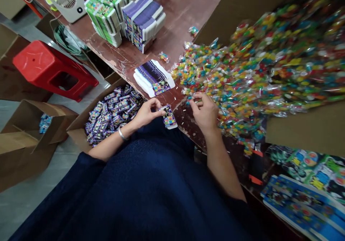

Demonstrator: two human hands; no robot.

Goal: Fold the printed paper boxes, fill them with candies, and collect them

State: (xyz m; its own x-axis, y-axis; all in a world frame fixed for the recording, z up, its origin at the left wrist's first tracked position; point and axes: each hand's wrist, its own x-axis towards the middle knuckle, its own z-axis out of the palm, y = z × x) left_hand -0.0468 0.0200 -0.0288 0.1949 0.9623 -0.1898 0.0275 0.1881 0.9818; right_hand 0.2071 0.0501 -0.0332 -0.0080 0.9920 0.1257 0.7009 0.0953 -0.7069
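Observation:
My left hand (pixel 148 114) pinches a small purple printed carton (pixel 169 116) between thumb and fingers, just past the table's front edge. A pale flap sticks out at the carton's lower end. At the near edge of a heap of clear candy packets (pixel 231 79), my right hand (pixel 205 113) has its fingertips closed on a candy packet (pixel 189 101), mostly hidden by the fingers. Flat purple cartons (pixel 152 76) lie fanned on the table ahead of my left hand. Two loose packets lie beyond them, one of them a small candy packet (pixel 164 57).
Banded purple cartons (pixel 142 19) and green cartons (pixel 104 16) stand at the back, near a white fan (pixel 66 0). A cardboard box (pixel 78 129) of filled cartons sits at left below the table. A red stool (pixel 54 68) stands beyond it. Blue printed sheets (pixel 299 205) lie at right.

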